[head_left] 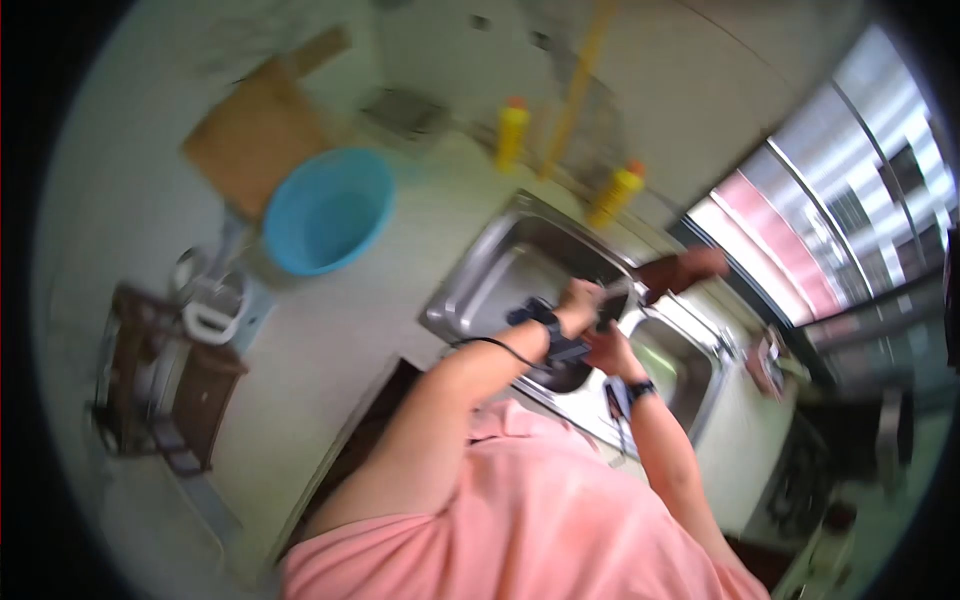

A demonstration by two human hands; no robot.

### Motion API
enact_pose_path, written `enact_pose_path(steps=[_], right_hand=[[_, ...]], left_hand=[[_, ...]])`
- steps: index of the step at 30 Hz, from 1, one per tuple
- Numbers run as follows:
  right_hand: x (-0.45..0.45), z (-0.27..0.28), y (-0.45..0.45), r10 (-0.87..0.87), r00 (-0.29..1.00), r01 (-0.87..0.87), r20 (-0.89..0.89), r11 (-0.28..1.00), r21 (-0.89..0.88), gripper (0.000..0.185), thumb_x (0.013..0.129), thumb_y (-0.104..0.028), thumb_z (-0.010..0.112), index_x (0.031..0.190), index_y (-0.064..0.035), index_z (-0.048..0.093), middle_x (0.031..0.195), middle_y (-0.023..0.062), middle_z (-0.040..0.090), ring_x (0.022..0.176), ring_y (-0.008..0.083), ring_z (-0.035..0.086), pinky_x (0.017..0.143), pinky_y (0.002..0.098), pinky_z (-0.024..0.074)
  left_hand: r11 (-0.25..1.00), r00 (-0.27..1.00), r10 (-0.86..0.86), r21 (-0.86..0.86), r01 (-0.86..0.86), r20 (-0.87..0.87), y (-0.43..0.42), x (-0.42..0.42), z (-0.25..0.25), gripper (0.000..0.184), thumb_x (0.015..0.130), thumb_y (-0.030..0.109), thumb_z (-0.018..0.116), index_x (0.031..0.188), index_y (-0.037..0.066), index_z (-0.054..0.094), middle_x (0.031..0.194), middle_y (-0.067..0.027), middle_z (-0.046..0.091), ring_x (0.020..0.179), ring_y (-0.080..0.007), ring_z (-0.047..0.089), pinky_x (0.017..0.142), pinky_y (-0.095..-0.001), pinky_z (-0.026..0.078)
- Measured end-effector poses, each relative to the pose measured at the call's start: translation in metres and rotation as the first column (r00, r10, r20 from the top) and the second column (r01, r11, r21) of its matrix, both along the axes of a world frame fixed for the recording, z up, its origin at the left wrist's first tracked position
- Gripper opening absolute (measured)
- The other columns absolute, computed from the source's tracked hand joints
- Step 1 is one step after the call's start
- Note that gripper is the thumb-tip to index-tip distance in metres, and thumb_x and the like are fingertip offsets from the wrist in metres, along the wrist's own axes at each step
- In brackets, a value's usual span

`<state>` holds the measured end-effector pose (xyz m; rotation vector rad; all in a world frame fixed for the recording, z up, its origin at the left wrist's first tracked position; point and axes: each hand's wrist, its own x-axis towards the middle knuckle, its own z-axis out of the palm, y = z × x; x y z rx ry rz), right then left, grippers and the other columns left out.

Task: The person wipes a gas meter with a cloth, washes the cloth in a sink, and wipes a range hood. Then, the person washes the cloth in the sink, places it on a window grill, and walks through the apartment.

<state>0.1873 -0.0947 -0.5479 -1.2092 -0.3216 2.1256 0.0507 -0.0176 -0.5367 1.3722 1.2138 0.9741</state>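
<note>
Labels first: two yellow bottles (512,138) with red caps stand behind the sink (480,270), any print on them too blurred to read. Left forearm angles up and right from lower left, hand (578,306) over the sink near the middle divider; black strap unit on that wrist, dark cable beside the forearm. Right forearm angles up and left from lower right, hand (608,350) closer to the torso, black band (641,388) on wrist. Hands close together, a blurred dark item (618,297) at the fingers, over the divider area; can't tell how wide either hand is or which one grips it. Blue tub (330,215) sits on the counter (400,255), left of the sink, well apart from both hands
</note>
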Motion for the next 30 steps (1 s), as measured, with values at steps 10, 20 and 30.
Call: enact_pose_path(steps=[10, 20, 30], right_hand=[[-0.009, -0.054, 0.039, -0.425, 0.905, 0.422, -0.022, 0.904, -0.065, 0.013, 0.092, -0.014, 0.041, 0.084, -0.0036, 0.044, 0.071, 0.0079, 0.044, 0.053, 0.0164, 0.042, 0.048, 0.0235, 0.0383], [-0.035, -0.031, 0.034, -0.665, 0.696, 0.605, -0.27, 0.746, -0.279, 0.02, 0.083, -0.023, 0.052, 0.087, -0.0036, 0.05, 0.074, 0.0076, 0.052, 0.075, 0.0224, 0.053, 0.076, 0.0379, 0.043], [0.003, -0.049, 0.034, -0.219, 0.364, -0.687, 0.905, 0.593, 0.42, 0.06, 0.059, -0.01, 0.074, 0.112, -0.0002, 0.047, 0.106, 0.0206, 0.056, 0.102, 0.0384, 0.052, 0.082, 0.0373, 0.0452]], left_hand=[[0.614, 0.939, 0.295, -0.788, -0.045, 0.177, 0.014, -0.029, -0.041, 0.018, 0.074, -0.001, 0.045, 0.09, 0.004, 0.052, 0.09, -0.0091, 0.052, 0.083, -0.0228, 0.054, 0.069, -0.0384, 0.049], [0.81, 0.939, 0.246, -0.583, -0.063, 0.24, 0.012, -0.058, -0.066, 0.035, 0.064, -0.003, 0.051, 0.099, -0.001, 0.054, 0.107, -0.0173, 0.051, 0.097, -0.027, 0.053, 0.078, -0.0397, 0.047], [0.543, 0.719, 0.305, -0.734, 0.407, 0.625, 0.001, 0.016, -0.018, 0.034, 0.084, 0.04, 0.056, 0.103, 0.012, 0.05, 0.088, -0.0086, 0.058, 0.08, -0.0252, 0.06, 0.076, -0.0407, 0.05]])
